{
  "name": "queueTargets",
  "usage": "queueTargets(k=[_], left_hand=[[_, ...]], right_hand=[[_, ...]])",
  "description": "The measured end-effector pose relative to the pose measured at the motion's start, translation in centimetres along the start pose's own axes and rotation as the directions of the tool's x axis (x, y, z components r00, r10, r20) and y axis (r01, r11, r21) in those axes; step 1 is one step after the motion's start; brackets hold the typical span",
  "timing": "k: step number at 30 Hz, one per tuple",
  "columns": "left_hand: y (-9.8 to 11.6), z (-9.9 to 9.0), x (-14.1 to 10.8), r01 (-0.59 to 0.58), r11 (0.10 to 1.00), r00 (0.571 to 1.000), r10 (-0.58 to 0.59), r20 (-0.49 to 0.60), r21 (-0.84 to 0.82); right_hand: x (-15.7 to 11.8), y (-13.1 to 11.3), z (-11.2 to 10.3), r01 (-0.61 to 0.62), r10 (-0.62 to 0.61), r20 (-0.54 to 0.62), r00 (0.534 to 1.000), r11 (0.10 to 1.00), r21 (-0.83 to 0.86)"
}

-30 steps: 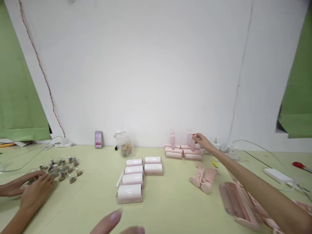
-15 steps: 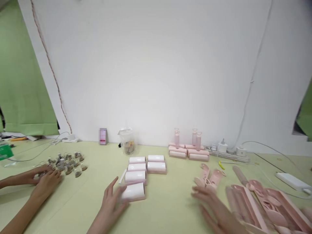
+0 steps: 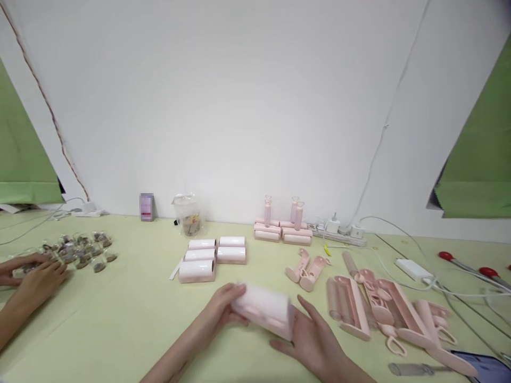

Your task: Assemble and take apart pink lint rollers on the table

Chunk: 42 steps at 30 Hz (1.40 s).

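My left hand (image 3: pixel 225 308) grips the left end of a glossy white roll with a pink underside (image 3: pixel 263 308), held tilted above the table and slightly blurred. My right hand (image 3: pixel 315 340) is at the roll's right end, with fingers stretched and thumb apart; whether it touches the roll I cannot tell. Several similar white rolls (image 3: pixel 197 270) lie in two columns behind my left hand. Two opened pink pieces (image 3: pixel 313 274) lie behind my right hand. Further right are pink trays (image 3: pixel 353 308), clear tubes and pink heart-shaped loops (image 3: pixel 396 346).
At the left, another person's hands (image 3: pixel 38 282) handle small glass domes (image 3: pixel 82 255). Pink cylinders (image 3: pixel 267 234) with upright bottles stand by the wall. A plastic-wrapped cup (image 3: pixel 189 218), power strip (image 3: pixel 339 235), cables, white adapter (image 3: pixel 413 269) and red-handled tools (image 3: pixel 446 256) are around.
My left hand has lifted the nearest white roll off the table and brought it right. My right hand has come left to the roll's end. The view has swung right.
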<state>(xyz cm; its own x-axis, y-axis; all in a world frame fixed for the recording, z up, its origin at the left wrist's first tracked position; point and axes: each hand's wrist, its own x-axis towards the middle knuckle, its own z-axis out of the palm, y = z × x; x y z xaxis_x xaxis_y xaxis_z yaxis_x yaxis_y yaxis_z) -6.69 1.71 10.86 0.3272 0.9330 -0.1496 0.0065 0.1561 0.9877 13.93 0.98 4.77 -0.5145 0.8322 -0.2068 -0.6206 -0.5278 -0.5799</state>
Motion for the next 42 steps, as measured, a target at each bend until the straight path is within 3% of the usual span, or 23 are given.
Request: queueTargets(k=[1, 3, 7, 10, 13, 18, 22, 26, 30, 34, 36, 38, 39, 42], left_hand=[[0.7, 1.0, 1.3, 0.039, 0.989, 0.997, -0.048, 0.061, 0.14], [1.5, 2.5, 4.1, 0.106, 0.961, 0.983, -0.141, 0.12, 0.256], [1.7, 4.3, 8.5, 0.193, 0.865, 0.943, -0.294, 0.155, 0.463], [1.9, 4.5, 9.8, 0.191, 0.826, 0.938, -0.312, 0.149, 0.53], [2.4, 3.7, 9.3, 0.175, 0.829, 0.945, -0.293, 0.147, 0.531], [2.5, 0.9, 7.0, 0.099, 0.903, 0.98, -0.163, 0.118, 0.418], [0.9, -1.4, 6.3, -0.033, 0.954, 0.999, 0.042, -0.026, 0.298], [-2.0, -2.5, 6.7, -0.173, 0.94, 0.948, 0.239, -0.208, 0.293], [-4.1, -2.4, 6.4, -0.192, 0.911, 0.928, 0.289, -0.234, 0.364], [-3.5, -0.7, 4.9, -0.282, 0.841, 0.875, 0.423, -0.237, 0.462], [-2.9, 1.3, 3.8, -0.347, 0.828, 0.882, 0.448, -0.147, 0.44], [-2.5, 3.8, 2.9, -0.315, 0.917, 0.945, 0.326, -0.004, 0.245], [-2.5, 5.0, 2.5, -0.231, 0.965, 0.973, 0.226, 0.053, 0.123], [-2.6, 7.5, 1.5, 0.014, 0.995, 0.992, -0.001, 0.127, -0.103]], right_hand=[[-0.1, -0.2, 0.1, -0.022, 0.022, -0.001, 1.0, 0.999, 0.042], [-0.3, -0.6, 0.3, -0.065, 0.068, -0.026, 0.997, 0.992, 0.107], [-0.3, -1.1, 0.2, -0.088, 0.108, -0.082, 0.991, 0.973, 0.215], [0.0, -1.2, -0.2, -0.06, 0.083, -0.073, 0.994, 0.959, 0.278], [0.3, -1.2, -0.5, -0.055, 0.073, -0.05, 0.996, 0.95, 0.307], [0.3, -1.1, -0.2, -0.095, 0.105, -0.022, 0.994, 0.954, 0.286], [0.1, -1.3, -0.2, -0.082, 0.094, -0.017, 0.995, 0.936, 0.343], [-0.2, -1.3, -0.4, -0.134, 0.145, -0.012, 0.989, 0.943, 0.304], [-1.2, -1.1, 0.4, -0.011, 0.014, -0.017, 1.0, 0.982, 0.188], [-1.9, -0.1, 1.8, 0.095, -0.095, -0.029, 0.995, 0.995, 0.022], [-1.7, 0.7, 2.2, 0.178, -0.186, -0.076, 0.98, 0.979, -0.103], [-1.1, 1.5, 2.2, 0.247, -0.295, -0.14, 0.945, 0.926, -0.286], [-0.8, 1.9, 2.1, 0.255, -0.338, -0.167, 0.926, 0.888, -0.382], [-0.2, 2.3, 1.4, 0.225, -0.384, -0.185, 0.905, 0.798, -0.559]])
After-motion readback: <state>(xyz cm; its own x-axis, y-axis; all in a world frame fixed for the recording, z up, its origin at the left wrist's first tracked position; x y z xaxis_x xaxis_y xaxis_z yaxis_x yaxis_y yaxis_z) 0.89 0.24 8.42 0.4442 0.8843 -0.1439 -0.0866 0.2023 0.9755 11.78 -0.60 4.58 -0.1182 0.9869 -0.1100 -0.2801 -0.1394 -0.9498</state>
